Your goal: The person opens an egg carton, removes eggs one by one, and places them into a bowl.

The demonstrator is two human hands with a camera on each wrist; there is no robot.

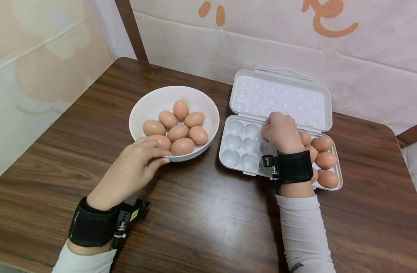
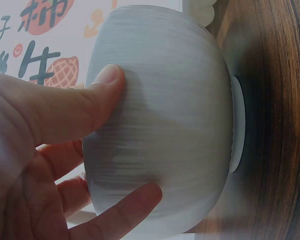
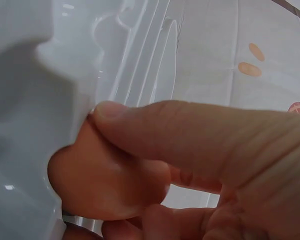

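A brown egg (image 3: pixel 107 177) sits pinched in the grip of the right hand (image 1: pixel 281 131), thumb and fingers curled round it, low over a cup in the back row of the white egg tray (image 1: pixel 240 161). In the right wrist view the egg rests against the tray's moulded plastic, the thumb lying across its top. The tray lies on the table (image 1: pixel 201 223) at about 3 o'clock from the centre, with its hinged lid (image 1: pixel 281 96) swung open toward 12 o'clock. Several eggs (image 1: pixel 325 159) already fill the cups on the tray's right side; the cups on its left side stand bare.

At 9 o'clock from the tray, just beside it, stands a white bowl (image 1: pixel 150 104) holding a heap of brown eggs (image 1: pixel 179 131). The left hand (image 1: pixel 131 170) rests at the bowl's near rim, at 7 o'clock; its grip is loosely spread, with thumb and a fingertip touching the bowl's outer wall, as the left wrist view shows. A pale printed backdrop (image 1: pixel 365 57) rises behind the table.
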